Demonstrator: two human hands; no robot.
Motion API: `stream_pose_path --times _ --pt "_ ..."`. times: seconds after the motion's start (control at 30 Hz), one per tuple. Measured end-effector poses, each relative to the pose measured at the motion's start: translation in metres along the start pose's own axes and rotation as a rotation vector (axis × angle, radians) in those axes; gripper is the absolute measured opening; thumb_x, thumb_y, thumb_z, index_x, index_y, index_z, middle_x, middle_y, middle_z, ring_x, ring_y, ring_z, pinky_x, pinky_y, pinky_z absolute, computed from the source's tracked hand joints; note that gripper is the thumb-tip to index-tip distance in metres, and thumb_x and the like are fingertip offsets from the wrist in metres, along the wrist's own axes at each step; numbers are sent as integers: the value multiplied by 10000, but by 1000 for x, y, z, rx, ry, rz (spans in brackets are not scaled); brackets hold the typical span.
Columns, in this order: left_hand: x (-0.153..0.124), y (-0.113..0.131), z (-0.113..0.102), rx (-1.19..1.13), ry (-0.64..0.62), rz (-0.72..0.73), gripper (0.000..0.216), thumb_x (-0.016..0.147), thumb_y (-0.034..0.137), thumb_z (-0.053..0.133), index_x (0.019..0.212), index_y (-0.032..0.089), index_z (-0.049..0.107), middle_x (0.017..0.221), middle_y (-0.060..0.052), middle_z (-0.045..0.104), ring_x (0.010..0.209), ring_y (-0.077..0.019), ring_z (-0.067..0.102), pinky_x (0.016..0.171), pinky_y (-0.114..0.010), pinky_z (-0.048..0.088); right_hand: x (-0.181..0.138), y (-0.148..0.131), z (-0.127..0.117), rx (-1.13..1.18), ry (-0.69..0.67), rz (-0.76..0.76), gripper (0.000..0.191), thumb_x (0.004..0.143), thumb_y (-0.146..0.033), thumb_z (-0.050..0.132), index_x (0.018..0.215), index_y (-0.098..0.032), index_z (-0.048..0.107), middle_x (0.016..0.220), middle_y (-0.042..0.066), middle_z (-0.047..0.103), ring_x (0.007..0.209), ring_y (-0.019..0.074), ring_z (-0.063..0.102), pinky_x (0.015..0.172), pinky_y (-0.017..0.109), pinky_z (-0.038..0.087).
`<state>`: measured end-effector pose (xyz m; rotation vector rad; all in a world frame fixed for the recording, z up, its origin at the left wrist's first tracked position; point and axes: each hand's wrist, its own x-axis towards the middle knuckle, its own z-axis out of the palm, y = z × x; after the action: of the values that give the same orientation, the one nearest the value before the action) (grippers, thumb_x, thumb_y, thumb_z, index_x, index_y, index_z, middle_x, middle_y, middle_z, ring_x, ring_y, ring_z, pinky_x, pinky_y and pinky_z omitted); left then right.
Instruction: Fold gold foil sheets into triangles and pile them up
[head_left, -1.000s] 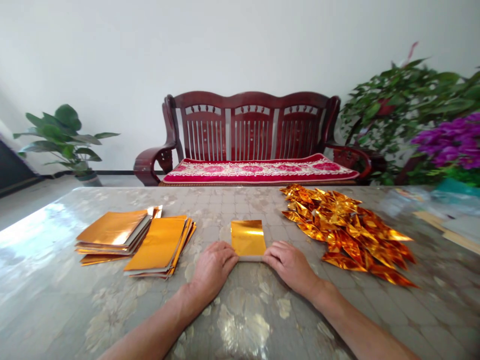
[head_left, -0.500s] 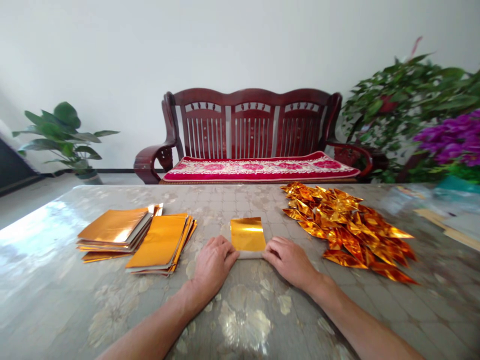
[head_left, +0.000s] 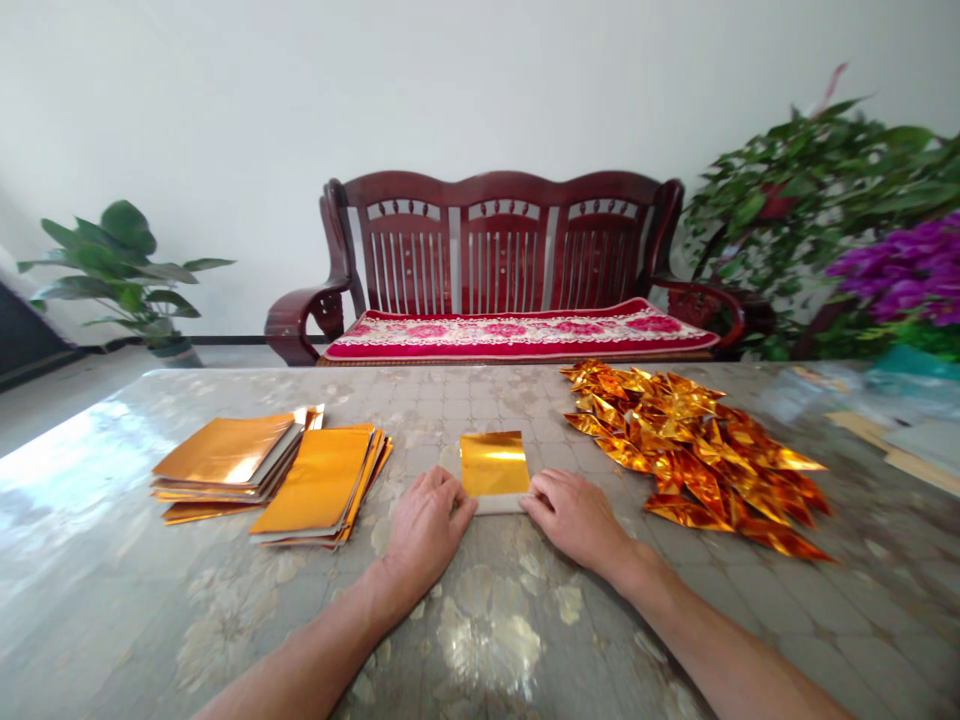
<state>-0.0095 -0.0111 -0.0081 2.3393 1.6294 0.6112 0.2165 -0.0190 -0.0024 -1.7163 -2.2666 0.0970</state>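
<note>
A sheet of gold foil paper (head_left: 494,463) lies in front of me, its near edge rolled or folded over so that a pale strip shows. At the left end of that strip, my left hand (head_left: 433,513) pinches the paper between thumb and curled fingers. My right hand (head_left: 574,513) grips the other end the same way. Two stacks of gold foil sheets, one (head_left: 229,450) behind the other (head_left: 315,480), sit to the left. On the right is a heap of folded, pointed gold foil pieces (head_left: 690,440).
The table (head_left: 480,640) has a glossy, patterned cover. Plastic bags (head_left: 814,385) and tan card pieces (head_left: 892,450) lie at its right edge, near purple flowers (head_left: 904,270). Behind stands a wooden bench (head_left: 502,260) with a red-and-white cushion; a potted plant (head_left: 131,265) is at left.
The pale folded strip along the sheet's near edge looks slightly wider, with less gold showing above it. Both hands keep their hold at its ends. The camera view has shifted slightly.
</note>
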Motion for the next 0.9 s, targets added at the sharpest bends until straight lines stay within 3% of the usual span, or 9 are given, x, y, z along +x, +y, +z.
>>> stream_pose_path --times 0.57,0.9 --pt "0 1 -1 47 -4 -4 194 918 287 580 746 198 593 944 -36 606 919 -201 596 828 -305 443 0 5 0 58 -7 -7 255 921 -372 611 724 -210 602 779 -9 654 735 144 579 620 275 294" --pt "-1 4 -5 116 -31 -14 239 940 331 556 757 190 617 962 -52 627 936 -217 591 833 -324 435 -1 2 0 -7 -7 -26 236 908 -303 606 695 -206 577 749 -3 647 757 162 575 639 287 283"
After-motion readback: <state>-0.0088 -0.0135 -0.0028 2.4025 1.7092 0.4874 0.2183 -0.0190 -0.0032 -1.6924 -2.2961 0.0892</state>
